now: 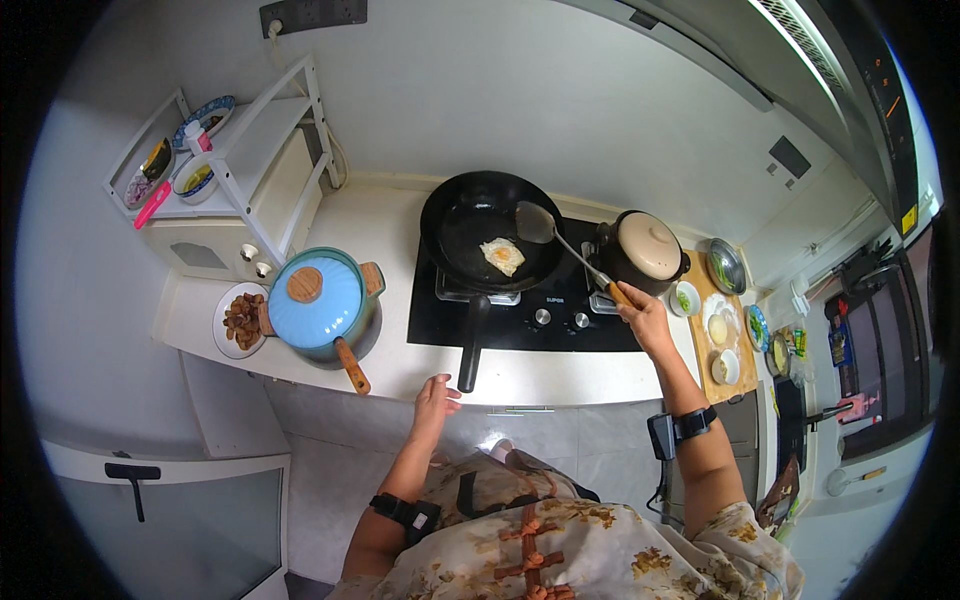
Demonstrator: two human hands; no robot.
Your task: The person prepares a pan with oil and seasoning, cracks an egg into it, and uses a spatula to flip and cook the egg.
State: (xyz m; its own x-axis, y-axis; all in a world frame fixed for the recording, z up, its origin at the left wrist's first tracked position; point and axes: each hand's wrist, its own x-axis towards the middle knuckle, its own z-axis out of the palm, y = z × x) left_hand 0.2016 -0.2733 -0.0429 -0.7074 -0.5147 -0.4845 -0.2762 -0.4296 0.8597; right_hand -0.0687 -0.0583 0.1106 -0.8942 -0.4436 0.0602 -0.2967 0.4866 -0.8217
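My right hand (643,319) grips the wooden handle of a metal spatula (535,223), whose blade is over the right side of a black wok (465,225). A fried egg (502,256) lies in the wok, left of and below the blade. The wok stands on the left burner of a black gas hob (525,322), its long handle pointing towards me. My left hand (436,401) is just left of the end of that handle, fingers apart, holding nothing.
A lidded clay pot (649,246) stands on the right burner. Left are a blue-lidded pot (315,300), a plate (221,337) of browned food pieces and a white shelf (277,112) with dishes. A wooden board (701,341) with dough and bowls lies right. The range hood (832,82) overhangs at upper right.
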